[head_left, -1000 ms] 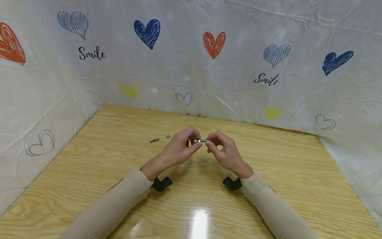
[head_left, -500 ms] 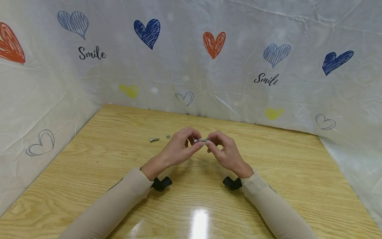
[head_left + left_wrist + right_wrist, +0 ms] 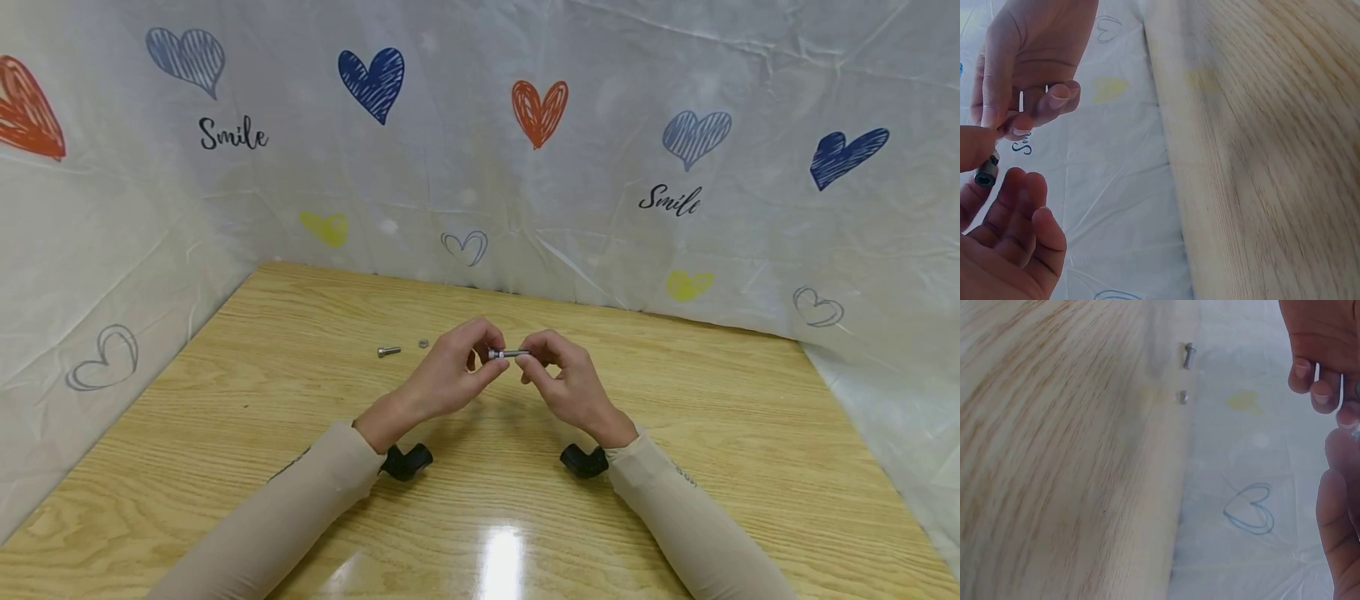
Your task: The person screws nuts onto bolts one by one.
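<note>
A silver socket-head bolt (image 3: 514, 353) lies level between my two hands above the table. Its round head points left, and a small nut (image 3: 501, 355) sits on the shank close to that head. Thumb and index finger of my left hand (image 3: 453, 371) pinch at the nut; the hollow bolt head (image 3: 985, 177) pokes out beside the thumb in the left wrist view. My right hand (image 3: 566, 379) pinches the threaded end, which its fingertips cover. In the right wrist view the hands are cut off by the frame edge.
Left of the hands, a second bolt (image 3: 388, 352) and a loose nut (image 3: 423, 343) lie on the wooden table (image 3: 300, 333). A white sheet printed with hearts (image 3: 480, 167) hangs behind the table. Dark wrist camera mounts (image 3: 407, 462) jut from both sleeves.
Both hands keep nearly the same place. My left fingertips shift very slightly at the nut, and the shine on the nut differs between frames.
</note>
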Available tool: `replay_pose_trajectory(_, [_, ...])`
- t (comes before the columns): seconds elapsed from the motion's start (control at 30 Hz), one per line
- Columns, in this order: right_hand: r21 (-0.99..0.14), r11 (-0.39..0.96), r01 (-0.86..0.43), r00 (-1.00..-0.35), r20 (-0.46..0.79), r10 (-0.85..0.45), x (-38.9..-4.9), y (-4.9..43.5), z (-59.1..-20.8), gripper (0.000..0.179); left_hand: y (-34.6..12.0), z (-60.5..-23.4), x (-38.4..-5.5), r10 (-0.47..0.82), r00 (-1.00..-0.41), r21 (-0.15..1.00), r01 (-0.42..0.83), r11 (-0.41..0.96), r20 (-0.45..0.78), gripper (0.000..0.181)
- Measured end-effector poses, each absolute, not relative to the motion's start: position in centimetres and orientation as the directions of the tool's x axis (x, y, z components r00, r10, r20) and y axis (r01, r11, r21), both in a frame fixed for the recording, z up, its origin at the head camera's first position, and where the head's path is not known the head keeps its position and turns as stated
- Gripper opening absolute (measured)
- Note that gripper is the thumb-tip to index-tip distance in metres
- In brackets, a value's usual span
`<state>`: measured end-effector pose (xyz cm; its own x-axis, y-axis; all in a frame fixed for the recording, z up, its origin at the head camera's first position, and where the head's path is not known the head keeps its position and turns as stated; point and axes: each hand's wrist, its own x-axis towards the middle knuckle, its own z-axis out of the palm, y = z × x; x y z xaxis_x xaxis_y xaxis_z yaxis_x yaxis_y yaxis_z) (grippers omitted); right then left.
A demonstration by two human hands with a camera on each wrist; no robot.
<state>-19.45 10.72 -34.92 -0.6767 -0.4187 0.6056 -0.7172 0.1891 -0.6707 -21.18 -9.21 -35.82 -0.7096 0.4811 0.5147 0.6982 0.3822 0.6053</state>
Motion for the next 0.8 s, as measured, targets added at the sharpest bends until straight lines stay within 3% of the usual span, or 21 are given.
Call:
replay_pose_trajectory(0.1, [-0.669,0.195,-0.717,-0.678,0.603,-0.421,-19.43,10.75,-34.92,0.006,-9.28,-35.82,-21.15,0.479,-0.726,0.619,0.680,0.393,0.494,0.003])
replay_pose_trajectory(0.33, [-0.664,0.195,-0.722,-0.671,0.604,-0.430,-19.42,10.78,-34.93,0.007,-9.39,-35.86,-21.15,0.464,-0.755,0.640,0.648,0.414,0.463,0.010])
replay_pose_trajectory(0.63, [-0.675,0.188,-0.713,-0.679,0.599,-0.423,-19.45,10.80,-34.97,0.006,-9.20,-35.75,-21.21,0.476,-0.705,0.609,0.703,0.367,0.526,0.022])
replay_pose_trajectory(0.8, [-0.673,0.181,-0.717,-0.674,0.605,-0.424,-19.44,10.76,-34.92,0.006,-9.15,-35.76,-21.23,0.477,-0.680,0.579,0.730,0.365,0.557,0.020])
